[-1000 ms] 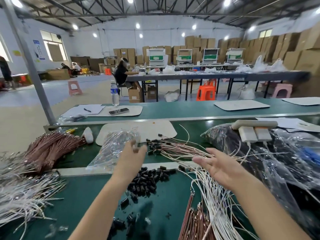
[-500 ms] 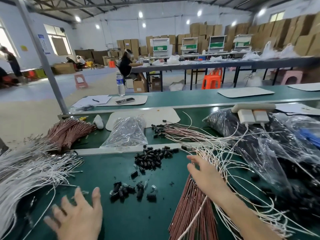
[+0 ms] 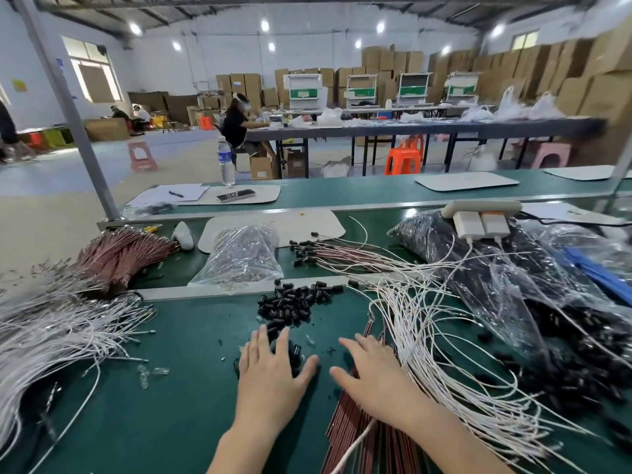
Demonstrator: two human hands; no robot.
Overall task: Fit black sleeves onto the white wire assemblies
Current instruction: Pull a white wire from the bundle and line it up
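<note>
A heap of small black sleeves lies on the green bench. My left hand rests flat, fingers spread, over a smaller cluster of black sleeves just below that heap. My right hand lies open, palm down, on a bundle of copper-coloured wires, beside a fan of white wire assemblies. A second mass of white wires spreads over the bench's left side. Neither hand holds anything that I can see.
A clear bag of small parts sits behind the heap. Sleeved wires lie at centre back, copper wires at back left. Large plastic bags of black parts crowd the right. A power strip and a water bottle stand farther back.
My left hand has moved from the lower left up and right onto the small sleeve cluster. My right hand has slid down and left onto the copper wires. The view tilted down.
</note>
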